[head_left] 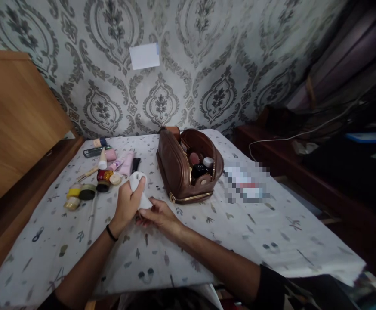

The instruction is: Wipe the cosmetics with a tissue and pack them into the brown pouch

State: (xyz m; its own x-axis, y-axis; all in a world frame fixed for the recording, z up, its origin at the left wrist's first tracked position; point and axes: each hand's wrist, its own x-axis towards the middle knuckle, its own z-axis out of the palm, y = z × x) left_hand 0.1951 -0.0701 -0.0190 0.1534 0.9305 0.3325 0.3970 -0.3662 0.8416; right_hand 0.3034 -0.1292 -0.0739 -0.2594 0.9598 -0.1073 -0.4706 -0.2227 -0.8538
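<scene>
A crumpled white cloth or wipe point(146, 202) is held up between my two hands, above the front middle of the table. My left hand point(127, 204) wraps round its upper part, the thumb pressed on it. At the lower end, the fingers of my right hand point(164, 218) are closed on the same cloth; whether a small object lies under it I cannot make out. Just beyond my hands to the right stands a brown cosmetic bag point(172, 165), unzipped, with jars and compacts inside. Left of the cloth are a pink tube point(127, 162) and a red-and-gold jar point(105, 175).
Several small jars, among them a yellow one point(75, 190), sit at the left of the patterned tablecloth point(181, 241). A blurred packet point(248, 183) lies right of the bag. A wooden panel point(20, 129) rises at left; a white cable point(300, 135) runs at right.
</scene>
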